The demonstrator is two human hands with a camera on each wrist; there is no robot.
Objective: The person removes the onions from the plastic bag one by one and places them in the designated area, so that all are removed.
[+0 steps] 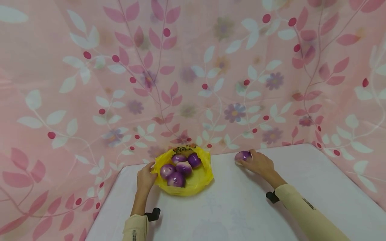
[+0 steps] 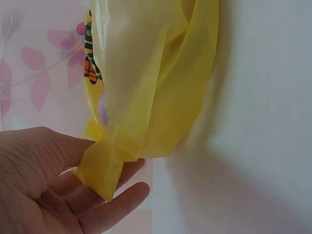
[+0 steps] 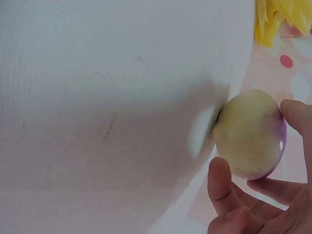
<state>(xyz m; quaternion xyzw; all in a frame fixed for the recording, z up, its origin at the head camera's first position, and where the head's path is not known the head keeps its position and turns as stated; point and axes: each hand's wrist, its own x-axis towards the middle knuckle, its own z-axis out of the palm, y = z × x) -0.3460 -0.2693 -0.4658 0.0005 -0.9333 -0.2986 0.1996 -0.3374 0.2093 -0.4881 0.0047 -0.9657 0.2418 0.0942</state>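
A yellow plastic bag lies with its mouth spread wide, several shiny purple onions inside it. At the bag's left rim, my left hand pinches a corner of the plastic; the left wrist view shows that yellow corner between thumb and fingers. Far to the right of the bag, my right hand grips another onion near the table's back edge. In the right wrist view this onion is pale yellow-white on one side and purple on the other, with thumb and fingers around it.
The white-covered table runs back to a pink floral curtain, which also hangs along both sides. A stretch of white cloth separates the bag from my right hand. Black wrist mounts sit at both sleeves.
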